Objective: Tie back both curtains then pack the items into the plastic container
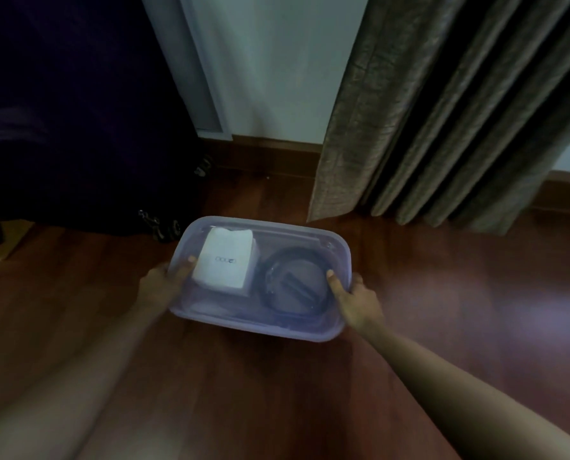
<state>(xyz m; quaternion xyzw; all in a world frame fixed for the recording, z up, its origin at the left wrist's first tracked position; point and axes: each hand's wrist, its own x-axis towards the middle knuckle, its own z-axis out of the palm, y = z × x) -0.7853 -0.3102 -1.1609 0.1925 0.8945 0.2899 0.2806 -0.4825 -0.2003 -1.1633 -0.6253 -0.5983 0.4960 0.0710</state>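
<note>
1. The fingers of the right hand (356,302) curl around the right end of the plastic container (338,260), with the thumb (335,283) laid over the top. The left hand (162,283) grips the left end the same way, its thumb (187,262) on the lid and its other fingers hidden under the edge.
2. Both bare forearms reach in from the bottom corners of the view.
3. The container is see-through with a bluish tint, and a lid (297,234) covers it. I cannot tell whether it rests on the dark wooden floor (459,293) or is held just above it.
4. Inside on the left lies a white box (224,260) with small dark lettering, too blurred to read. Beside it on the right is a black coiled cable (270,283).
5. Beyond the container, a grey-brown pleated curtain (426,127) hangs down to the floor on the right.
6. A dark suitcase (78,127) with small wheels stands on the left, against a pale wall (277,78).
</note>
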